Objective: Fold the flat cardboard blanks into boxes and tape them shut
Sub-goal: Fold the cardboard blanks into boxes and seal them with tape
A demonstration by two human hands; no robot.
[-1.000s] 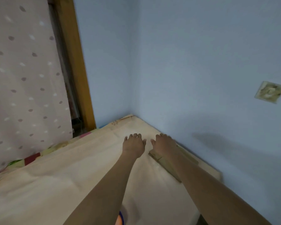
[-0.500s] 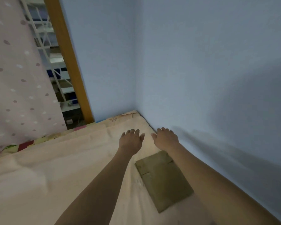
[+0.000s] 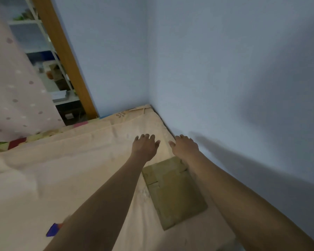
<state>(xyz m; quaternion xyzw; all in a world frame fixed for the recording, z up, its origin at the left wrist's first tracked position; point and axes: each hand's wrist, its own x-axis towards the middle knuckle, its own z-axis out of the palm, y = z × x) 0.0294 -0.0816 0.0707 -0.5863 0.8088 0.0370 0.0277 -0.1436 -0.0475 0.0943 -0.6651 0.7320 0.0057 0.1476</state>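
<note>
Pale blue walls [image 3: 225, 69] meet in a corner above a bed spread with a cream sheet [image 3: 71, 169], where a person reaches both bare arms forward. One flat cardboard blank [image 3: 172, 191] lies on the sheet between the forearms, close to the right-hand wall and nearer the person than either hand. The left hand [image 3: 145, 145] hangs with fingers spread and relaxed, holding nothing; the right hand [image 3: 184, 146] is likewise loose and empty, just beside the wall. Neither hand touches the blank.

Risks, as I judge them: the soft bedding gives no firm backing, so creases could go crooked when the panels are pressed; the blank sits near the gap along the wall and could slide into it if nudged; and no tape is in view, so sealing may stall.

Count: one cardboard blank, two hands, both empty. One small blue object [image 3: 53, 230] shows by the left forearm, too blurred to name. Beyond a wooden door frame [image 3: 65, 57], white shelves [image 3: 43, 51] stand, and a dotted curtain [image 3: 13, 96] hangs at left.
</note>
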